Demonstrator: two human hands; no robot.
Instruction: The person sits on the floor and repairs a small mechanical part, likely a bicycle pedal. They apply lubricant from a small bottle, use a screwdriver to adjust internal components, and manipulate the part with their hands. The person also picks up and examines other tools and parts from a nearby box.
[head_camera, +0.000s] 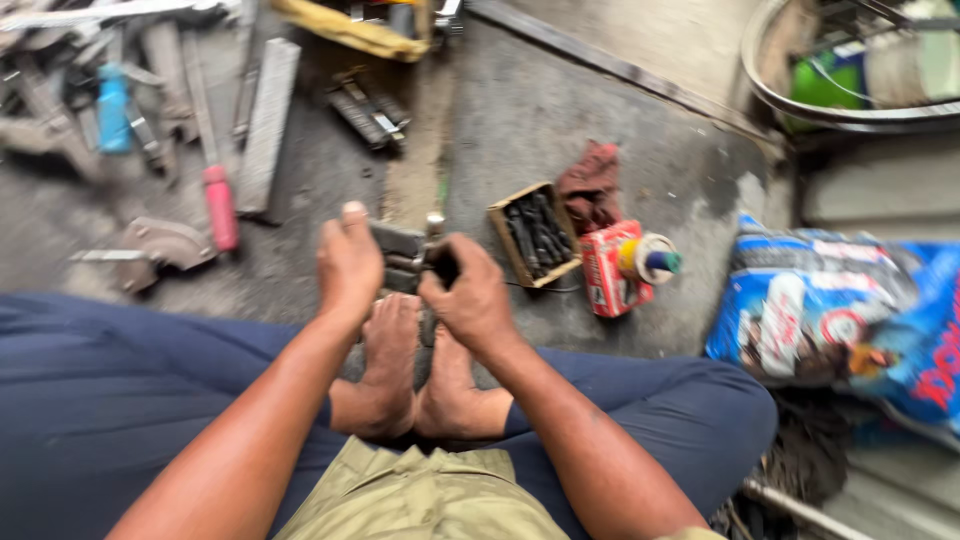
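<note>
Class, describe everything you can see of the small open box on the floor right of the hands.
The small box looks like brown cardboard or thin wood, rectangular, open-topped and set at a slant on the concrete floor. Dark, slender metal pieces fill it. A dark red rag lies behind it, a red carton against its right side. Neither hand touches it.

1. A grey metal part (405, 255), blocky and blurred, is lying on the concrete floor just ahead of the person's bare feet (415, 375), with both hands closing on it from either side.
2. A short upright pin (434, 226) is sticking up from its top.
3. Its right end is showing dark, mostly hidden under the fingers.
</note>
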